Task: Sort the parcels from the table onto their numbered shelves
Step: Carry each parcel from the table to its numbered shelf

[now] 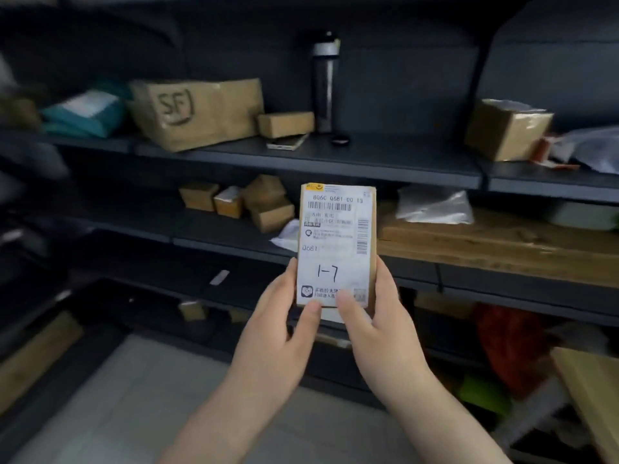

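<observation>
Dark grey metal shelving unit (335,162) fills the view ahead of you, several tiers, each holding parcels.

Top visible tier, left of centre: large brown cardboard box marked "SF" (197,112), sitting tilted.

Task item: small upright brown cardboard parcel with a white shipping label (336,242), "1-7" handwritten on the lower part of the label. It is in the air in front of the middle tier, touching no shelf.

Grip: your left hand (284,316) and right hand (378,316) both clasp the parcel's lower end, thumbs pressed on the label near the bottom edge, fingers curled up along its sides.

Tall dark bottle with a silver band (324,85) stands upright just right of the "SF" box. In front of it lies a flat pale object (288,142), possibly a phone; too blurred to confirm.
</observation>
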A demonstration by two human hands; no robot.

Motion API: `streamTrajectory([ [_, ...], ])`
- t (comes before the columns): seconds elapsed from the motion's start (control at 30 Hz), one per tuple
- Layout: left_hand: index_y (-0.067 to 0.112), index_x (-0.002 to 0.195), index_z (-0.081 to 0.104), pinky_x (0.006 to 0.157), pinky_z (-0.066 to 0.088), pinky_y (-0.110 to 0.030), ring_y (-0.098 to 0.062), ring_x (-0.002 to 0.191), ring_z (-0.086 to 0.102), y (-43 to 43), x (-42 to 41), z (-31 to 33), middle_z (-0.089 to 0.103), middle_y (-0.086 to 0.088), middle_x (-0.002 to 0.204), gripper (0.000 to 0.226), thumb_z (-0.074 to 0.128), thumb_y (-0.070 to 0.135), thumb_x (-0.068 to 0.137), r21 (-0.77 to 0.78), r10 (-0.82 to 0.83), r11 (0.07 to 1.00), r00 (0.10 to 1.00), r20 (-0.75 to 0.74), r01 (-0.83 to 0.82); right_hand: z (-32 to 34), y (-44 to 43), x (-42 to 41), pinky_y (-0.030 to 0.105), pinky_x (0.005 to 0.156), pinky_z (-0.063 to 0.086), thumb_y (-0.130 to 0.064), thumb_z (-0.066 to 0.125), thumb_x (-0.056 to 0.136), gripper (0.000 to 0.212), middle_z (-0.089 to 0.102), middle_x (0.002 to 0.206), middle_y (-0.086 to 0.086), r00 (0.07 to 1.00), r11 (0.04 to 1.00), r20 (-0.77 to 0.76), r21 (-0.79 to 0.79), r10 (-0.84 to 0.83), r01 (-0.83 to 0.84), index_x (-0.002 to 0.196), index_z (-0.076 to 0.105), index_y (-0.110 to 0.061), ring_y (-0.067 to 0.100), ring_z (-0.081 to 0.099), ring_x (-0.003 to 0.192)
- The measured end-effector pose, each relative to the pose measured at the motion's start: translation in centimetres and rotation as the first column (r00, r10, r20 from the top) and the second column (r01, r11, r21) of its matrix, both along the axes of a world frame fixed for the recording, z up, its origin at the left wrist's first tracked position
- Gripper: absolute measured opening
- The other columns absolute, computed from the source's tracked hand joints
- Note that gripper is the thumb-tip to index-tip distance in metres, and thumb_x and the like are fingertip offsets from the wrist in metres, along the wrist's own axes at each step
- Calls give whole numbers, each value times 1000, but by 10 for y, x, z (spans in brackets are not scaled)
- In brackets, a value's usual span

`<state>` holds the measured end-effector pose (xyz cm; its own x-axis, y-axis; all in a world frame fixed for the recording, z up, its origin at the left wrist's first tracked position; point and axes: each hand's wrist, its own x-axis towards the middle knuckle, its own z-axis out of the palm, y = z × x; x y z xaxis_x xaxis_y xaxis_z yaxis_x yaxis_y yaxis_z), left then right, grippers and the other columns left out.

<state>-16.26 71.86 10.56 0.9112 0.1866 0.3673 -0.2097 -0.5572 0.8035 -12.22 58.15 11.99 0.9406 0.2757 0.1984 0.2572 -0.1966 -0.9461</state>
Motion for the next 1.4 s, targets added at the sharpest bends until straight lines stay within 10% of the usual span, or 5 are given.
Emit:
streamTrajectory([
  [0.17,46,140,36,109,37,-33,1,137,31,117,-46,-11,40,25,143,46,48,30,99,4,209,978,978,-10,-209,-20,131,-18,12,81,46,-31,54,92,55,48,106,-39,987,986,-42,69,154,-151,139,25,-34,-21,50,101],
  [0.37,45,147,23,82,26,7,28,119,24,204,-101,-24,29,26,139,61,50,41,92,-111,506,847,852,-135,-520,-33,245,-44,-5,73,37,-29,53,94,54,50,105,-44,881,885,-90,82,465,-459,139,25,-36,-30,44,100],
  [0.77,61,125,41,102,44,-33,5,122,48,349,-97,-33,51,25,132,48,55,51,80,-351,782,524,601,-164,-776,-45,440,-13,41,107,39,-66,45,79,69,42,142,-18,650,653,-71,47,757,-756,143,28,-47,2,40,130],
  [0.97,36,126,44,73,43,0,20,99,53,426,-38,-29,57,24,116,40,59,19,92,-386,853,368,472,-222,-846,-45,539,55,5,70,40,-43,43,96,50,37,137,-15,539,548,-162,8,826,-837,143,29,-44,-13,41,108],
  [1.4,30,134,45,104,43,-31,-2,122,49,545,31,-64,54,16,130,54,67,16,87,-179,895,209,261,-361,-962,-77,676,131,0,68,41,-29,49,96,43,52,109,-24,424,456,-318,32,848,-889,137,34,-28,-8,52,97],
])
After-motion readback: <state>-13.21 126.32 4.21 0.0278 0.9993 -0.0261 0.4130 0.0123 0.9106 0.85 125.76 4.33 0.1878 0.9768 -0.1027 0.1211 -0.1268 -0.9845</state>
